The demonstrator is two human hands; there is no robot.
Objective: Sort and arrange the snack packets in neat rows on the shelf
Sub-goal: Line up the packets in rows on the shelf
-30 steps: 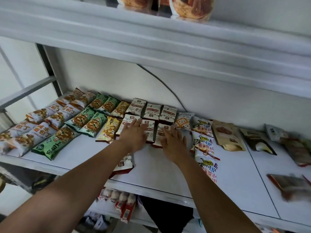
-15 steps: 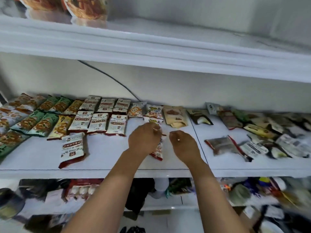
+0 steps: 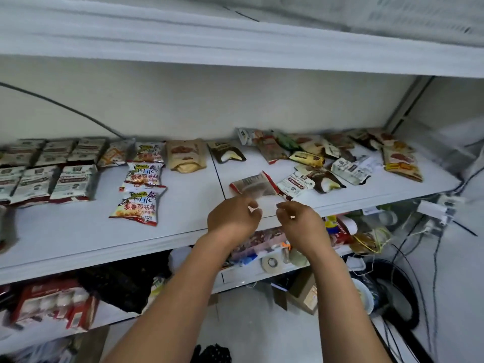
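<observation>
A white shelf holds snack packets. Red-and-white packets lie in neat rows at the left. Beside them, three yellow "Life" packets form a column, followed by a brown pouch and a dark packet. A loose jumble of mixed packets covers the right part. A red-edged, partly clear packet lies alone near the front. My left hand and my right hand hover just in front of it, fingers loosely curled, holding nothing.
The upper shelf hangs low overhead. A metal upright closes the right end. Below are a cluttered lower shelf with a tape roll, a red box, and cables trailing at the right.
The view has swung right. Both hands left the red-and-white rows, passed the yellow packets and now sit before the red-edged packet.
</observation>
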